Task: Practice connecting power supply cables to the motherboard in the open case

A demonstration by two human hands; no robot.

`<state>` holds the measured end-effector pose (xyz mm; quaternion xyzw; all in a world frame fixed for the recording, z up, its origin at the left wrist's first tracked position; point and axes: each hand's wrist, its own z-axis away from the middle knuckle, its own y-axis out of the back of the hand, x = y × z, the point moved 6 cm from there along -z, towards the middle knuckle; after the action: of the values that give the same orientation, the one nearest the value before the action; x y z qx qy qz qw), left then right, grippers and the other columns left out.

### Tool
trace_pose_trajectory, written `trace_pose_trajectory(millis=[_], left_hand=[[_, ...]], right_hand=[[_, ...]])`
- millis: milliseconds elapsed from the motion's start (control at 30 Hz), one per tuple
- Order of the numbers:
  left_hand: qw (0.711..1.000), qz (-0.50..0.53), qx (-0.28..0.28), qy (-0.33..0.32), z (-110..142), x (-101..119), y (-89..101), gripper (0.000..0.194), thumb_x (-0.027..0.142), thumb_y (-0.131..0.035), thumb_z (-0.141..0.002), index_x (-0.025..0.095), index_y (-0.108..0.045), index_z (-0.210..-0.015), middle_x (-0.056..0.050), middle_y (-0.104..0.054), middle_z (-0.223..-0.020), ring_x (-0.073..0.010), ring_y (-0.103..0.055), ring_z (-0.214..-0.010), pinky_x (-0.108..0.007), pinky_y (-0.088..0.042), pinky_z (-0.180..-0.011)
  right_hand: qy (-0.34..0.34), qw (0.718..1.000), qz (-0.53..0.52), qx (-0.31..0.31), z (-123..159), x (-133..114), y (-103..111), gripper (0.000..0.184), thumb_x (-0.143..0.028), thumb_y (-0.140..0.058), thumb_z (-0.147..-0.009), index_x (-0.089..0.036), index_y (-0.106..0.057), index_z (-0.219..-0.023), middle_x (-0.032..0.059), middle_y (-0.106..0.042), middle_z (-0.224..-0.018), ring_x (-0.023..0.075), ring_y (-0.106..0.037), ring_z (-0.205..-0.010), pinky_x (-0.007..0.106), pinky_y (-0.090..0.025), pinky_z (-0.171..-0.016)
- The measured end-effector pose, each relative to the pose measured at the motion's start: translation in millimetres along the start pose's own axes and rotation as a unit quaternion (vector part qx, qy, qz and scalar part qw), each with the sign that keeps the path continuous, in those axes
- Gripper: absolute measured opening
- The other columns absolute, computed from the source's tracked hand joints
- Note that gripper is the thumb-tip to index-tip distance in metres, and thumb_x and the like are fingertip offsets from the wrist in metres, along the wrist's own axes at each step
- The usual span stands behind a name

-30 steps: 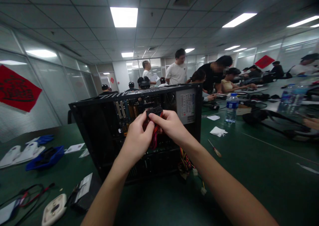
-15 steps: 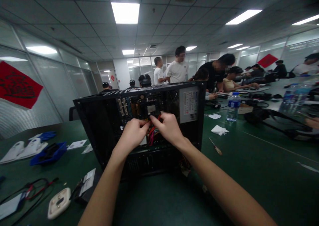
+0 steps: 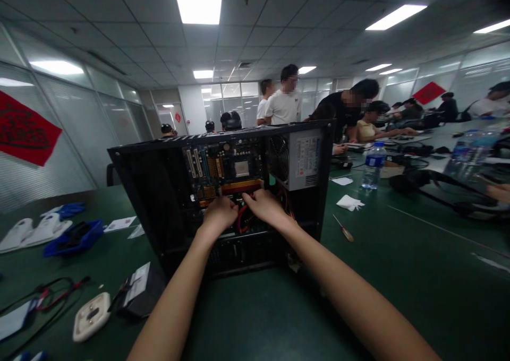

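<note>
"What's on the bench (image 3: 247, 318)?"
"The computer case (image 3: 139, 191), with the motherboard (image 3: 253, 151) inside, left of the power supply (image 3: 306, 164)."
"Beside the case?"
"Tray (image 3: 95, 235) left; screwdriver (image 3: 343, 228) right, water bottle (image 3: 373, 167) behind it, tissue (image 3: 349, 203) between those two."

ceiling light panels (image 3: 198, 4) lit | glass partitions (image 3: 71, 122) left | red diamond hangings (image 3: 26, 130) | green tabletop (image 3: 247, 318)

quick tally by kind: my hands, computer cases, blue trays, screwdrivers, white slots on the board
Left hand and right hand: 2
Computer case: 1
Blue tray: 1
Screwdriver: 1
White slots: 2
Total: 7
</note>
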<state>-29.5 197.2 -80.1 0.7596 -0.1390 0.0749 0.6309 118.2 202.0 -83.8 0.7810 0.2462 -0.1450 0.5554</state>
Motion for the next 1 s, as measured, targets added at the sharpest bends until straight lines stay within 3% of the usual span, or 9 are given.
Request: trace_pose_trajectory(millis=[367, 667, 867, 1000], left_hand=[[0.997, -0.072, 0.022, 0.000, 9.3, 17.1, 3.3, 0.032, 0.035, -0.050, -0.090, 0.017, -0.076, -0.089, -0.017, -0.076, -0.094, -0.0324, -0.072, -0.094, -0.036, -0.053, -0.076], [0.997, -0.065, 0.043, -0.006, 4.5, 18.2, 0.0, 0.032, 0.031, -0.048, -0.090, 0.015, -0.076, -0.092, -0.019, -0.076, -0.098, -0.0323, -0.072, -0.097, -0.036, -0.054, -0.079], [0.998, -0.051, 0.031, -0.001, 8.5, 15.6, -0.4, 0.032, 0.034, -0.048, -0.091, 0.016, -0.075, -0.095, -0.019, -0.075, -0.105, -0.0325, -0.072, -0.100, -0.038, -0.053, -0.081], [0.998, -0.047, 0.031, -0.009, 7.9, 13.8, -1.9, 0.033, 0.036, -0.048, -0.092, 0.017, -0.075, -0.096, -0.018, -0.075, -0.105, -0.0308, -0.071, -0.100, -0.035, -0.053, -0.081]], right_hand=[[0.002, 1.000, 0.003, -0.014, 1.6, -0.9, -2.1, 0.050, -0.049, -0.043, -0.099, -0.011, -0.075, -0.089, 0.0193, -0.075, -0.096, 0.0274, -0.071, -0.091, 0.029, -0.042, -0.069], [0.003, 0.999, -0.011, -0.051, 0.6, -0.7, -12.1, 0.050, -0.042, -0.038, -0.101, -0.008, -0.075, -0.099, 0.0230, -0.074, -0.104, 0.0295, -0.071, -0.098, 0.031, -0.045, -0.074], [-0.022, 0.995, -0.080, -0.063, -7.1, 3.7, -22.5, 0.041, -0.041, -0.049, -0.098, -0.009, -0.073, -0.093, 0.0190, -0.074, -0.098, 0.0248, -0.070, -0.093, 0.026, -0.043, -0.070], [-0.108, 0.965, -0.221, -0.091, -9.8, 13.6, -31.6, 0.029, -0.036, -0.058, -0.095, -0.009, -0.069, -0.090, 0.0139, -0.072, -0.087, 0.0202, -0.068, -0.077, 0.024, -0.043, -0.061]])
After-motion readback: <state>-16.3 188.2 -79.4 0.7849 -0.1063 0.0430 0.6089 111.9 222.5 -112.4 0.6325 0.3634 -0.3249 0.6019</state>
